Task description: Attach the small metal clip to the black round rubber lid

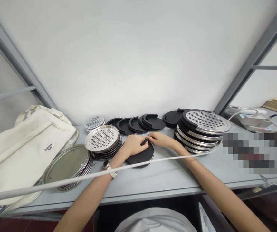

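Note:
A black round disc [138, 158] lies on the grey table in front of me. My left hand [135, 144], with a watch on its wrist, presses on the disc's top, fingers curled toward the far edge and thumb across the surface. At the disc's far right rim, my right hand [160, 139] has its thumb and fingers pinched together on the edge. What lies under the fingertips is hidden. Just left of the disc stands a stack of round metal grater plates [102, 138] with black discs below. A larger stack, topped by a perforated metal plate [208, 120], stands to the right.
Several black discs with raised rims [132, 125] overlap along the wall. A small perforated stack [94, 122] sits behind. Olive-toned round plates [67, 164] and a cream cloth bag [29, 145] occupy the left. A white cable [119, 169] crosses in front of my forearms.

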Available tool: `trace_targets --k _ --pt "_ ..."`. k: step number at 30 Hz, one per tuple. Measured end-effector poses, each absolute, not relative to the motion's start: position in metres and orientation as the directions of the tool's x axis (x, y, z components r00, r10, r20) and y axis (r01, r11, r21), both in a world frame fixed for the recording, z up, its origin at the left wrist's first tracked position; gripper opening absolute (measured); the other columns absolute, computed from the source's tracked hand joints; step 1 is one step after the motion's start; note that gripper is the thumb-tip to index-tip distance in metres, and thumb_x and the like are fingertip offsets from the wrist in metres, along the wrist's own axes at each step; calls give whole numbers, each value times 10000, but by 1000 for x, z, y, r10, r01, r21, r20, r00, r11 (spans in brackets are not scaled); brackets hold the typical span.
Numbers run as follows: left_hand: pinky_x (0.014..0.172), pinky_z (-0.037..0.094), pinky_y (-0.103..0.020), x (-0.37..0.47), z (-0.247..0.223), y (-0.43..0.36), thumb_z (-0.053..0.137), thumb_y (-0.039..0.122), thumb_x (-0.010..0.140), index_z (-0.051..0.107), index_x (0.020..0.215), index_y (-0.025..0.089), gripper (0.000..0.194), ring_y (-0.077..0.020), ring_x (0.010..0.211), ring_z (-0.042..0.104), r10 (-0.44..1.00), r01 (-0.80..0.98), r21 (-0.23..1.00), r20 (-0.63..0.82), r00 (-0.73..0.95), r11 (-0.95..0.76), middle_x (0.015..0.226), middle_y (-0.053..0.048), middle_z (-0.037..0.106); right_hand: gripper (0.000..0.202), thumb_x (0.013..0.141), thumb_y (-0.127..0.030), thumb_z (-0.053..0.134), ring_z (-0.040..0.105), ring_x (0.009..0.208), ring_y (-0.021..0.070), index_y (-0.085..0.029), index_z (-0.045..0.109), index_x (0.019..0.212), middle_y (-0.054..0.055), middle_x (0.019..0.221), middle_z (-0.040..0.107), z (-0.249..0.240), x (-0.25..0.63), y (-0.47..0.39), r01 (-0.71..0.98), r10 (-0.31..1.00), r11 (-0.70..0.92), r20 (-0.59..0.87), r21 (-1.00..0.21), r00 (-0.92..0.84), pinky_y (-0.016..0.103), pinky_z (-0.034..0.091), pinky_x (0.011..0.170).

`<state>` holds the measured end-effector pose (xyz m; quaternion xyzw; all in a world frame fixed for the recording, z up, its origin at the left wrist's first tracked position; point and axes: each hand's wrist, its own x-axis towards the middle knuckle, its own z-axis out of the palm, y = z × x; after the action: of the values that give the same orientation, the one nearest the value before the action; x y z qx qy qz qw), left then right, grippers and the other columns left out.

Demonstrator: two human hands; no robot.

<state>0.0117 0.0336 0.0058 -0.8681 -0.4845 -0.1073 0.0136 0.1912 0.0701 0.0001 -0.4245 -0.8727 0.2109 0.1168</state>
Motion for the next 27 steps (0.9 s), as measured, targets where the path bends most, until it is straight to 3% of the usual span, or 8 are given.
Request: trace_targets --k 12,27 --pt "620 404 -267 12 6 33 465 423 866 639 755 200 304 -207 686 637 849 853 85 186 495 -516 727 -41 676 275 884 -260 398 513 616 144 -140 596 733 64 723 643 -2 196 72 708 780 535 -54 -460 -624 230 339 560" --pt "622 392 -271 12 6 33 471 411 852 630 730 204 288 -220 697 634 855 855 107 187 484 -507 697 -42 664 199 845 -229 417 412 570 107 -166 518 686 -10 632 530 0 197 73 705 768 522 -93 -480 -633 221 308 535"
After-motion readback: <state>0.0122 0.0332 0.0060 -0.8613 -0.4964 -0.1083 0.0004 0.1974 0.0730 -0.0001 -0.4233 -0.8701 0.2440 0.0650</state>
